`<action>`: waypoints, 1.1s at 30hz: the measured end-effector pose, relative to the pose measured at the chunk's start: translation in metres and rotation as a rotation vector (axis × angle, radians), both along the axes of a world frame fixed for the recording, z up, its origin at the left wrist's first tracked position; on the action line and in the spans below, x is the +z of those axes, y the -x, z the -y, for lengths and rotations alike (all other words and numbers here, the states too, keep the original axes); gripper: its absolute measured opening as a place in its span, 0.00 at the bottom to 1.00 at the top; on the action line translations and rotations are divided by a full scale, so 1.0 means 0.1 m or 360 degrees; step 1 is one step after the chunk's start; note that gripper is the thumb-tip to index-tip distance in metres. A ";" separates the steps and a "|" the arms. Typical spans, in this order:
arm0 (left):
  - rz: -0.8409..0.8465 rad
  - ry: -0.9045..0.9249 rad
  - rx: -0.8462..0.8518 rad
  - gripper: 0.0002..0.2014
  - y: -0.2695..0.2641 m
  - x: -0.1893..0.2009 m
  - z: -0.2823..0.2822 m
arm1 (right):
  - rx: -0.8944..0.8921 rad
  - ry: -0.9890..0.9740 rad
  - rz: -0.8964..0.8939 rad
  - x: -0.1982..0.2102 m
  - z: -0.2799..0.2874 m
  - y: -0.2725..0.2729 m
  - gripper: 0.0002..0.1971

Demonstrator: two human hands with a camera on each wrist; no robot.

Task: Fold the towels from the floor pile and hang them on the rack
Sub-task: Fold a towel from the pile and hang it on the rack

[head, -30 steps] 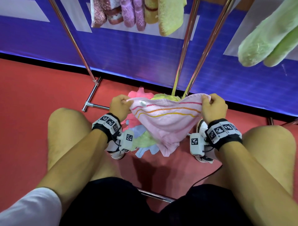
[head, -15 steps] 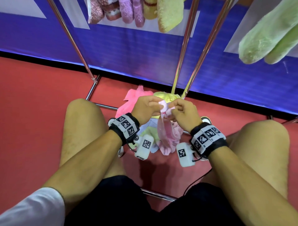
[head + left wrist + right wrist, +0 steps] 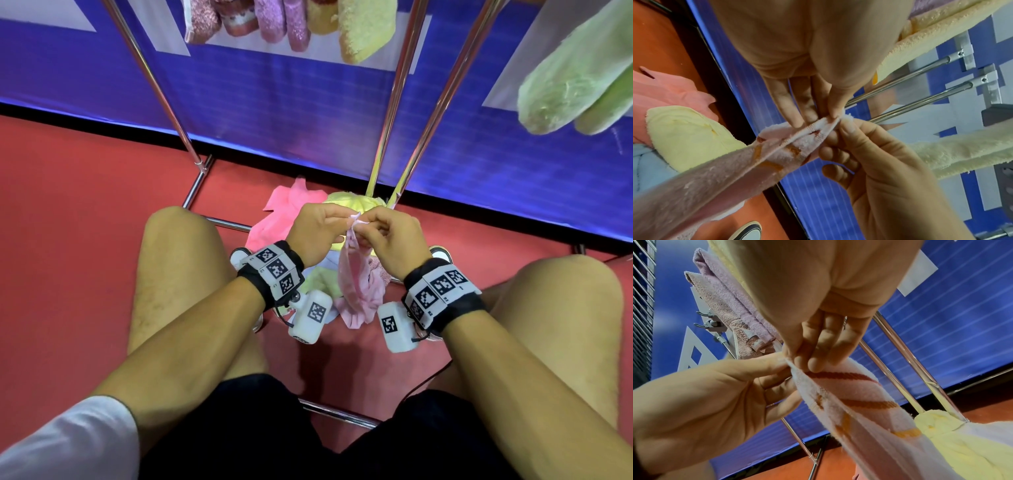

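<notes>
A pink towel with red and orange stripes hangs doubled over between my knees, its two top corners brought together. My left hand and right hand meet at those corners, and each pinches the towel's edge between thumb and fingers. The left wrist view shows my left hand's fingertips on the towel hem, with the right hand's thumb opposite. In the right wrist view my right hand's fingers press the same striped corner. Below lies the floor pile of pink, yellow, green and blue towels.
The rack's chrome poles rise just behind the pile, with a base bar on the red floor. Folded pink and yellow towels hang at the top, green ones at the right. A blue panel stands behind.
A second ago the towel was stretched wide between my hands. The hands have come together at the middle, so the towel now hangs folded in half. My knees moved inward.
</notes>
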State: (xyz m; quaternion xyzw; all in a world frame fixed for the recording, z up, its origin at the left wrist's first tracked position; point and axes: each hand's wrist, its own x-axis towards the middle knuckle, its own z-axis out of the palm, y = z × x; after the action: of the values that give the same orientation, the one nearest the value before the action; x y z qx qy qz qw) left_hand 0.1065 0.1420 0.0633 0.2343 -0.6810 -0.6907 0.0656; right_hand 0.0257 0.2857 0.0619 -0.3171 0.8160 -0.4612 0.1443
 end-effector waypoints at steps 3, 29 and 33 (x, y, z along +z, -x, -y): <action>0.0000 0.0039 -0.0011 0.07 0.01 -0.04 -0.01 | -0.0003 0.0020 -0.0041 -0.01 0.00 -0.01 0.04; -0.0144 -0.0033 -0.0152 0.06 -0.04 0.11 0.04 | 0.0069 0.0019 -0.0165 0.07 -0.07 0.05 0.03; -0.0190 0.0015 -0.0263 0.06 -0.06 0.11 0.03 | 0.0145 -0.0136 -0.0155 0.00 -0.09 0.09 0.04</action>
State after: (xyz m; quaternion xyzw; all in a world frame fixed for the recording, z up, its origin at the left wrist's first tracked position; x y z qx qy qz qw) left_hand 0.1125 0.1393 0.0747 0.1354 -0.6961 -0.7032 0.0501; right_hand 0.0163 0.2943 0.0617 -0.3696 0.8257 -0.4030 0.1385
